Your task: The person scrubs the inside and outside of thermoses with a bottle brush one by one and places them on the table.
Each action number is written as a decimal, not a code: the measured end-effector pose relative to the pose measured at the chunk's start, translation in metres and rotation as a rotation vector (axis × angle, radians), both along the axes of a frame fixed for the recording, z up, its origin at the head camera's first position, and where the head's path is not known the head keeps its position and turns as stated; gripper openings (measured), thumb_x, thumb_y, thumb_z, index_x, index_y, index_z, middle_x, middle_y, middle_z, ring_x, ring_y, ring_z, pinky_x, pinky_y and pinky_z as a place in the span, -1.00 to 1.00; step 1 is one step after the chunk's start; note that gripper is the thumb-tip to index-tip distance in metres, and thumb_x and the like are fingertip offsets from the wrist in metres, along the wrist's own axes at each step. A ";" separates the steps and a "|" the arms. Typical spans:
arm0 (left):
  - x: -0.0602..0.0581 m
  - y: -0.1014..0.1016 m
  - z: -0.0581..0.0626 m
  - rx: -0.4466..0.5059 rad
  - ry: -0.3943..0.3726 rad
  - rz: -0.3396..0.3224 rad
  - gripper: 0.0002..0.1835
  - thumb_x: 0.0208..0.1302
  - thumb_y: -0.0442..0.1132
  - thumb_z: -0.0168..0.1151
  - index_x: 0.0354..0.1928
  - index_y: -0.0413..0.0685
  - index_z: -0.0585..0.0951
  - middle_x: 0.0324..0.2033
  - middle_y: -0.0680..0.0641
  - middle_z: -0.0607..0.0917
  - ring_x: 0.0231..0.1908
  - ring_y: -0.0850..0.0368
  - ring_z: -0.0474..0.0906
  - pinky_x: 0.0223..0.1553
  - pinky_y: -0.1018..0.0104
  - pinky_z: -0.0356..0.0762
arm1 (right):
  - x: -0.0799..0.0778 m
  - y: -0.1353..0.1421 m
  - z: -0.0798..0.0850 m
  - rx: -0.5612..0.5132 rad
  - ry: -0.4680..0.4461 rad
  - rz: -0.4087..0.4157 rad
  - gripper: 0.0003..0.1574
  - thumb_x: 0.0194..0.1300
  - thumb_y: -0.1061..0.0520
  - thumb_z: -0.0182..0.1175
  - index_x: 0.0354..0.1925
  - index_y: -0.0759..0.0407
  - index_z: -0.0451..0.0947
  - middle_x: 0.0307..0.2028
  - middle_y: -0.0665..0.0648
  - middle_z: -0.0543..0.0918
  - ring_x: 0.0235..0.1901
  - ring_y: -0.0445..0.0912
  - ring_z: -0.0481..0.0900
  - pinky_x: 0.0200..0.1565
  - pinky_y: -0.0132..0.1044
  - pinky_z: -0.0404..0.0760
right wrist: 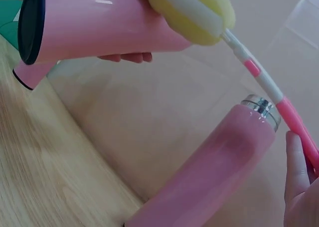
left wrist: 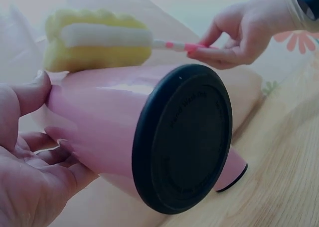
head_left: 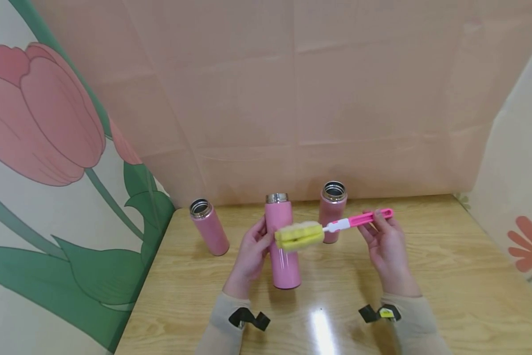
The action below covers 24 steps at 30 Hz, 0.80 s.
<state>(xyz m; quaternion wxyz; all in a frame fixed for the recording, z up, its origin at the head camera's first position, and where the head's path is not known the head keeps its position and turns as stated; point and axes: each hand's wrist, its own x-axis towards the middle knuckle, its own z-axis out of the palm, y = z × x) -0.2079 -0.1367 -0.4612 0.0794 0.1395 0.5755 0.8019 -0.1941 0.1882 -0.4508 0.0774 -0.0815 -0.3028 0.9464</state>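
Observation:
My left hand (head_left: 250, 251) grips a pink thermos bottle (head_left: 285, 266) round its side, thumb across the front. The bottle's steel neck is at the top; its black base (left wrist: 183, 137) faces the left wrist camera, clear of the table. In my right hand (head_left: 387, 249) the pink handle (head_left: 370, 217) of a bottle brush is pinched between thumb and fingers. The brush's yellow and white sponge head (head_left: 299, 235) points left and overlaps the held bottle's side in the head view. Behind the brush, a second pink bottle (head_left: 331, 209) stands uncapped, its steel rim (right wrist: 261, 109) showing.
A third uncapped pink bottle (head_left: 210, 229) stands on the wooden table (head_left: 177, 301) at the left. A pink sheet (head_left: 319, 98) hangs along the table's back edge. Flower-printed walls (head_left: 97, 251) rise at both sides.

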 end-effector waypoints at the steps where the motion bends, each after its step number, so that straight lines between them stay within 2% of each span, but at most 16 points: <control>1: 0.000 0.000 0.000 0.001 0.000 0.004 -0.32 0.63 -0.31 0.13 0.65 -0.30 0.17 0.46 -0.35 0.46 0.19 0.12 0.60 0.20 0.22 0.60 | 0.000 0.000 -0.001 0.018 0.004 0.008 -0.94 0.62 0.21 0.17 -0.09 0.20 0.51 -0.15 0.17 0.74 -0.16 -0.01 0.80 0.03 -0.18 0.76; 8: 0.001 0.000 0.005 0.031 -0.026 0.040 -0.34 0.63 -0.30 0.13 0.63 -0.31 0.21 0.40 -0.36 0.53 0.16 0.10 0.64 0.20 0.18 0.63 | -0.002 -0.002 -0.004 0.127 0.048 0.066 -0.88 0.65 0.24 0.12 -0.14 0.20 0.54 -0.18 0.16 0.77 -0.20 -0.04 0.81 -0.04 -0.21 0.78; 16: -0.001 -0.002 0.005 0.082 -0.075 0.075 -0.37 0.68 -0.18 0.11 0.62 -0.28 0.26 0.39 -0.26 0.55 0.21 0.03 0.61 0.22 0.14 0.61 | -0.001 -0.002 -0.004 0.292 0.031 0.136 -0.93 0.65 0.17 0.16 -0.07 0.14 0.55 -0.18 0.07 0.77 -0.24 -0.09 0.76 -0.06 -0.27 0.79; 20: -0.002 -0.003 0.003 0.113 -0.092 0.094 -0.40 0.67 -0.16 0.13 0.60 -0.23 0.31 0.33 -0.17 0.60 0.18 0.02 0.62 0.18 0.16 0.63 | 0.000 -0.003 -0.005 0.323 0.036 0.157 -0.93 0.65 0.19 0.14 -0.07 0.13 0.56 -0.19 0.08 0.77 -0.25 -0.08 0.75 -0.08 -0.27 0.79; 24: -0.002 -0.003 0.003 0.148 -0.089 0.098 -0.42 0.67 -0.19 0.12 0.58 -0.27 0.33 0.26 -0.15 0.65 0.14 0.04 0.65 0.14 0.18 0.67 | 0.000 -0.003 -0.006 0.341 0.051 0.170 -0.92 0.66 0.20 0.12 -0.06 0.15 0.55 -0.20 0.09 0.77 -0.24 -0.08 0.76 -0.06 -0.25 0.79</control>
